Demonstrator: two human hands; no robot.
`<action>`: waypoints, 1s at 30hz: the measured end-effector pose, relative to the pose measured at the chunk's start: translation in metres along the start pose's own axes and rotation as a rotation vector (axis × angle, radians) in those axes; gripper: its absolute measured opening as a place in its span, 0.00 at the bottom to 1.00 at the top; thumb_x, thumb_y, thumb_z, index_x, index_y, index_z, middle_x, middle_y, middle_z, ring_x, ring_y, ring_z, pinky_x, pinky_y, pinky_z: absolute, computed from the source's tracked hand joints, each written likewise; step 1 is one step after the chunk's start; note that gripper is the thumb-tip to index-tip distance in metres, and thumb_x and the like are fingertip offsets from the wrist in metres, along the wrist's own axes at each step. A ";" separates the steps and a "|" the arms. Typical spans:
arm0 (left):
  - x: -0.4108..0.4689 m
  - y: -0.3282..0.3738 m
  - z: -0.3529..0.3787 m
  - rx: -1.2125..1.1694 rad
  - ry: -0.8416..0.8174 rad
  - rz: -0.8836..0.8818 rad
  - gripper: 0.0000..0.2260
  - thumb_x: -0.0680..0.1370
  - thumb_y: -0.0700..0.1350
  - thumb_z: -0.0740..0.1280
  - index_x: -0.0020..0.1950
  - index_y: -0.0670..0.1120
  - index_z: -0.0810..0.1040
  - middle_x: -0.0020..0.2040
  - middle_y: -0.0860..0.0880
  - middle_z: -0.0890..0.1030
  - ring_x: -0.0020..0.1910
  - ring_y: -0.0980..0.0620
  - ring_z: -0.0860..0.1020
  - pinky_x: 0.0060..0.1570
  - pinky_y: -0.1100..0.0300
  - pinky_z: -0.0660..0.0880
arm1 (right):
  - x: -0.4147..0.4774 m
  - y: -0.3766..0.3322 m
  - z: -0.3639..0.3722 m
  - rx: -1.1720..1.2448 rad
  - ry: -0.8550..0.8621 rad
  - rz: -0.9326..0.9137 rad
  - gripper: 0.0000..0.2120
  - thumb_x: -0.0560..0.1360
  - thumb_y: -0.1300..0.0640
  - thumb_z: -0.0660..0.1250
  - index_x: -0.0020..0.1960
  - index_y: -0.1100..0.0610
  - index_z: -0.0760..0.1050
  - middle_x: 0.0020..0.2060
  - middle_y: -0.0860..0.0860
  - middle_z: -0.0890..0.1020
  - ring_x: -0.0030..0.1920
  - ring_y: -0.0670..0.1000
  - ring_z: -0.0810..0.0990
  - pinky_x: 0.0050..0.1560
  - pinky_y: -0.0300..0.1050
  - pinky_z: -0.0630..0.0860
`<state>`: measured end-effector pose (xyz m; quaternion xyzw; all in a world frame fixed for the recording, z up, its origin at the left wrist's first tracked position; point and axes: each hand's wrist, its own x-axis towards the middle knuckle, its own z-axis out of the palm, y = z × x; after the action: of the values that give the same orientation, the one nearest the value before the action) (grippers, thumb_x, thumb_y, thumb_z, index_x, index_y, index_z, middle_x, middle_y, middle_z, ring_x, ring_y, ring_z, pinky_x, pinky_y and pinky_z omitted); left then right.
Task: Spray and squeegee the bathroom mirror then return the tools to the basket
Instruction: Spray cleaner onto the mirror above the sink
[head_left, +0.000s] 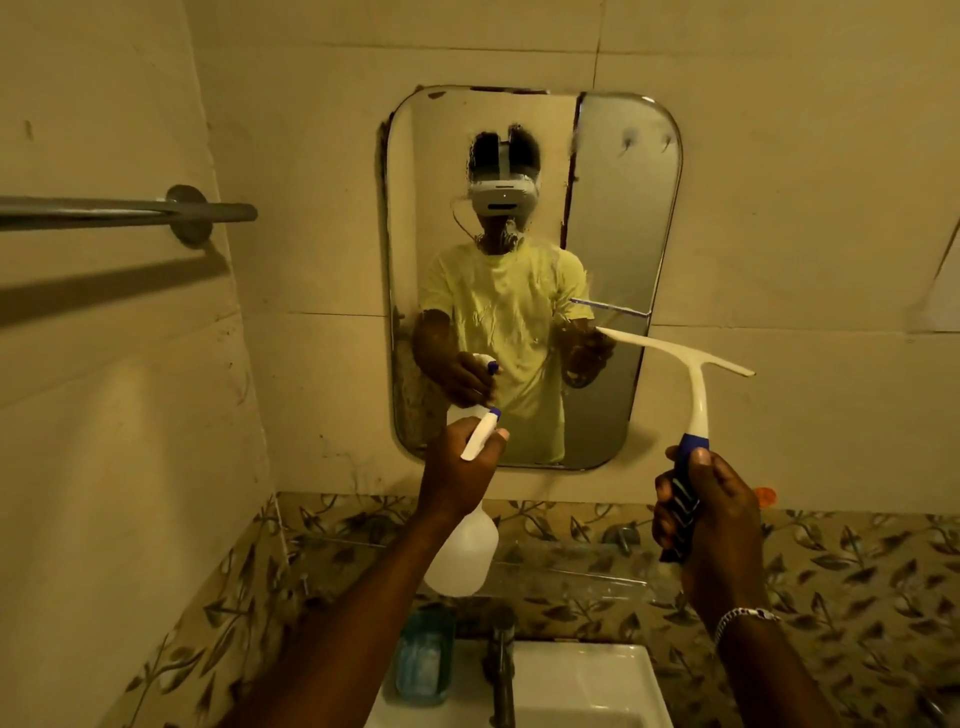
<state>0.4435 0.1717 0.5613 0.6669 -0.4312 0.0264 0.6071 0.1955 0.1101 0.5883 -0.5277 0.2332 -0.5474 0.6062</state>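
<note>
A rounded wall mirror (613, 208) hangs straight ahead, its middle hazy with spray and its right strip clearer. My left hand (457, 473) grips a translucent white spray bottle (465, 551) by the neck, its white and blue nozzle pointing at the lower part of the glass. My right hand (711, 519) holds a white squeegee (698, 384) by its blue ribbed handle. The blade is tilted, its left end over the mirror's right edge, its right end over the wall. No basket is in view.
A white sink (592, 691) with a metal tap (501, 675) sits below, with a teal container (423, 660) at its left. A metal towel bar (130, 213) juts from the left wall. A glass shelf (571, 571) runs under the mirror along leaf-patterned tiles.
</note>
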 end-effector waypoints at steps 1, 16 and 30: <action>-0.001 0.001 0.007 0.001 -0.019 0.012 0.09 0.79 0.49 0.70 0.45 0.44 0.80 0.35 0.45 0.80 0.34 0.49 0.79 0.33 0.51 0.76 | 0.001 -0.001 -0.003 0.000 0.010 -0.004 0.14 0.85 0.49 0.59 0.54 0.55 0.80 0.31 0.52 0.77 0.24 0.48 0.70 0.23 0.40 0.69; -0.023 0.023 0.091 0.016 -0.168 0.054 0.11 0.79 0.51 0.69 0.42 0.45 0.80 0.32 0.48 0.79 0.31 0.50 0.79 0.29 0.58 0.74 | 0.006 -0.017 -0.039 -0.016 0.097 -0.045 0.14 0.85 0.51 0.59 0.53 0.57 0.79 0.30 0.52 0.76 0.22 0.48 0.70 0.22 0.39 0.68; -0.006 0.006 0.017 -0.035 0.005 0.036 0.08 0.80 0.50 0.69 0.43 0.48 0.79 0.32 0.48 0.78 0.32 0.52 0.79 0.30 0.60 0.73 | 0.022 -0.031 0.044 -0.022 -0.129 -0.084 0.16 0.83 0.48 0.60 0.58 0.59 0.77 0.33 0.54 0.77 0.25 0.49 0.71 0.24 0.42 0.69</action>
<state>0.4274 0.1615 0.5585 0.6481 -0.4420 0.0315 0.6194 0.2270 0.1120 0.6377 -0.5777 0.1773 -0.5349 0.5905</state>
